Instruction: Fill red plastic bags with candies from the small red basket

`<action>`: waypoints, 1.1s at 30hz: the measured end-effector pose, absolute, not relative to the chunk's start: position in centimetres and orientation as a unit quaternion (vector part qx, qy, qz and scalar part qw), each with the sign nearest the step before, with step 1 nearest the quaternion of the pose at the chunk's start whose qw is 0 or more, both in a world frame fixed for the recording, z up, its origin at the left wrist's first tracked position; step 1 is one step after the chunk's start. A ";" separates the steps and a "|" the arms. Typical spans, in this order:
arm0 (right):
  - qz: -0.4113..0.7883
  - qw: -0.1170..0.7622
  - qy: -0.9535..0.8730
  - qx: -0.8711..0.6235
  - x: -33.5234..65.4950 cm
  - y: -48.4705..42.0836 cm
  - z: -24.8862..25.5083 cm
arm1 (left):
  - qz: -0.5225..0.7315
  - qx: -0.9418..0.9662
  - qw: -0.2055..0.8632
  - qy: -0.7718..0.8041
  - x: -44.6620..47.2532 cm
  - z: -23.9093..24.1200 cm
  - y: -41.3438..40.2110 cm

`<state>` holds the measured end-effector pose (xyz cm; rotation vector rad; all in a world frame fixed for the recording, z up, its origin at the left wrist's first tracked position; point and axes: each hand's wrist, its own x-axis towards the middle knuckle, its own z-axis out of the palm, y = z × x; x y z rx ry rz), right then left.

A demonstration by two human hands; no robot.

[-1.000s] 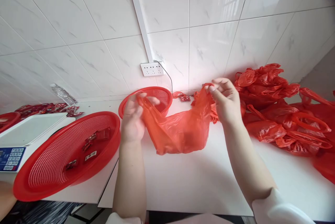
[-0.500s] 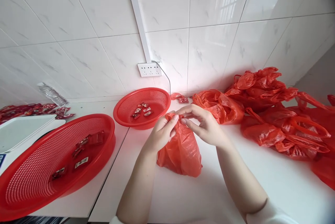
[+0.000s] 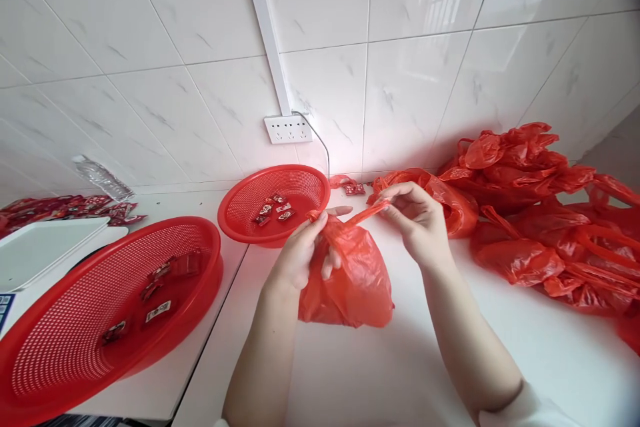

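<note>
A red plastic bag [image 3: 353, 280] rests on the white table [image 3: 380, 374] in front of me, its top gathered. My left hand [image 3: 303, 250] pinches one handle of the bag at its neck. My right hand [image 3: 417, 217] pinches the other handle and holds it stretched out to the right, taut between the two hands. Both hands are closed on the bag's handles.
Two red mesh baskets hold a few small red packets: a large basket [image 3: 75, 347] at the left front, a smaller basket [image 3: 240, 227] behind my left hand. A pile of red bags [image 3: 525, 214] lies at the right. A white scale [image 3: 45, 250], a water bottle [image 3: 100, 177] and a wall socket [image 3: 289, 128] are also there.
The bag, held wide open a second ago, was gathered shut at the top. Since then my right hand has pulled one handle out to the right.
</note>
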<state>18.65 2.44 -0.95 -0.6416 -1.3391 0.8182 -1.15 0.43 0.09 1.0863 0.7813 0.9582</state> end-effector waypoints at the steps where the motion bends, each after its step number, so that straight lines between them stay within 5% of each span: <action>1: 0.362 0.670 -0.582 -0.286 18.9 2.5 -0.9 | 0.422 0.464 0.696 0.350 -1.5 0.1 0.7; 5: 0.351 0.636 -0.640 -0.251 20.0 1.7 -0.3 | 0.412 0.405 0.737 0.351 -2.2 0.0 1.4; 11: 0.372 0.366 -0.832 -0.189 20.4 0.7 0.1 | 0.475 0.390 0.717 0.329 -2.0 0.1 1.4; 14: 0.379 0.302 -0.849 -0.210 20.1 0.9 0.0 | 0.471 0.455 0.668 0.354 -1.8 0.0 1.1; 20: 0.361 0.425 -0.769 -0.314 18.3 1.6 -0.8 | 0.407 0.740 0.239 0.478 -1.3 -1.0 0.7; 23: 0.405 0.461 -0.729 -0.301 17.1 2.1 -1.7 | 0.373 0.802 0.123 0.450 -1.4 -1.3 1.0; 27: 0.495 0.421 -0.706 -0.282 16.5 2.6 -2.6 | 0.450 0.794 0.140 0.383 -2.0 -1.5 1.5; 33: 0.577 0.379 -0.666 -0.283 16.5 2.6 -2.2 | 0.604 0.672 0.350 0.245 -1.4 -1.9 1.6</action>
